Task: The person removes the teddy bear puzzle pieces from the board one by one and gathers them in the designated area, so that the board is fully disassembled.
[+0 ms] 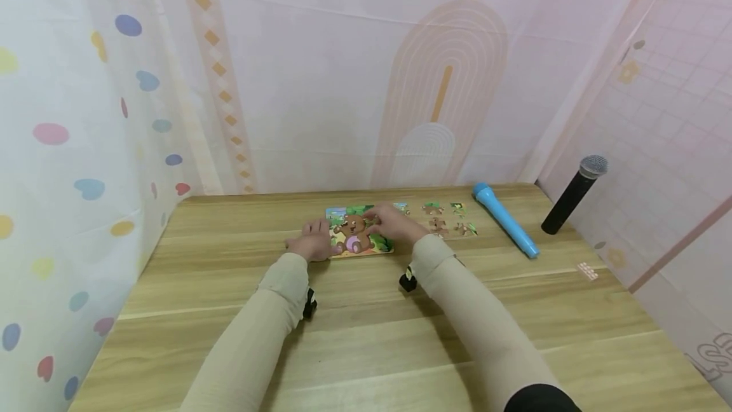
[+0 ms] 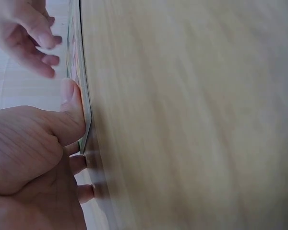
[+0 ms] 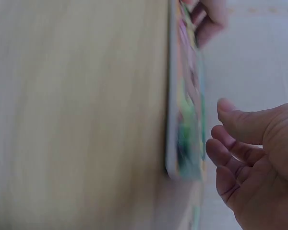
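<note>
One flat, colourful bear puzzle [image 1: 353, 244], mid-frame: my unclenched left hand [image 1: 311, 242] presses it, probably for steadiness; right hand [image 1: 396, 224] loose, empty.

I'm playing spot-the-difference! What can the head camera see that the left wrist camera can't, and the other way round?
Only the head view: blue microphone, black microphone, small puzzle pieces.
Only the left wrist view: the left palm, close up.
Both: bear puzzle, left hand, right hand, wooden table.
</note>
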Demonstrator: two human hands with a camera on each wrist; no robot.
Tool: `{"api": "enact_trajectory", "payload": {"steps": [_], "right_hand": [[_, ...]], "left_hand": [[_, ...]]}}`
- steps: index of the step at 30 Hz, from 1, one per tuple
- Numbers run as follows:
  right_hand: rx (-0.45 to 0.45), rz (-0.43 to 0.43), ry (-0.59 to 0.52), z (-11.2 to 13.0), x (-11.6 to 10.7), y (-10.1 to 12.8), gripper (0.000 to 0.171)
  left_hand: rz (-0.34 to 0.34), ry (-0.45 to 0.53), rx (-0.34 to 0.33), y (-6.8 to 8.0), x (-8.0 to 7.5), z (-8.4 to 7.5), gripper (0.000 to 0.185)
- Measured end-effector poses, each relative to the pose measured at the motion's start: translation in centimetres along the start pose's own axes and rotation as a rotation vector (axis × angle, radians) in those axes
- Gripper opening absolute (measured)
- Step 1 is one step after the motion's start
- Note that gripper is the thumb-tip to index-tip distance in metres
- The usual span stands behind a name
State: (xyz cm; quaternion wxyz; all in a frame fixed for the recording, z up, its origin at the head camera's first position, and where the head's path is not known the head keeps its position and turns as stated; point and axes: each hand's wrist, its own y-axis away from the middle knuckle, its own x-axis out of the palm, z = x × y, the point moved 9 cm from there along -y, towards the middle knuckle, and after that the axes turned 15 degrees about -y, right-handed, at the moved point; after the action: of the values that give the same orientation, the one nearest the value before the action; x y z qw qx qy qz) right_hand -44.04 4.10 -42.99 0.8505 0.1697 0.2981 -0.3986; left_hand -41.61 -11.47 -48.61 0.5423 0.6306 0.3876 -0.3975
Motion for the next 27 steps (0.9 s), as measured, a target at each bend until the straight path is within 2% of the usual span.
{"api": "enact_trajectory", "payload": {"steps": [4, 9, 14, 20, 27], "right_hand": [[-0.047, 0.019, 0.068, 0.6, 1.4, -1.3, 0.035], [-0.026, 0.039, 0.142, 0.9, 2.8, -2.0, 0.043], [-0.021, 0.004, 0.202, 1.3, 3.1, -2.4, 0.040], [0.026, -0.031, 0.156, 1.0, 3.0, -2.7, 0.041], [0.089, -0.052, 0.051, 0.9, 3.5, -2.8, 0.033]], "left_hand": [[-0.009, -0.008, 0.016, 0.6, -0.7, -0.5, 0.085], [0.022, -0.030, 0.022, 1.1, -0.5, -0.8, 0.086], [0.004, -0.016, 0.023, 1.0, -0.6, -0.6, 0.084], [-0.002, -0.015, 0.027, 0.9, -0.8, -0.6, 0.080], [-0.029, -0.024, 0.036, 2.0, -1.1, -0.9, 0.077]]}}
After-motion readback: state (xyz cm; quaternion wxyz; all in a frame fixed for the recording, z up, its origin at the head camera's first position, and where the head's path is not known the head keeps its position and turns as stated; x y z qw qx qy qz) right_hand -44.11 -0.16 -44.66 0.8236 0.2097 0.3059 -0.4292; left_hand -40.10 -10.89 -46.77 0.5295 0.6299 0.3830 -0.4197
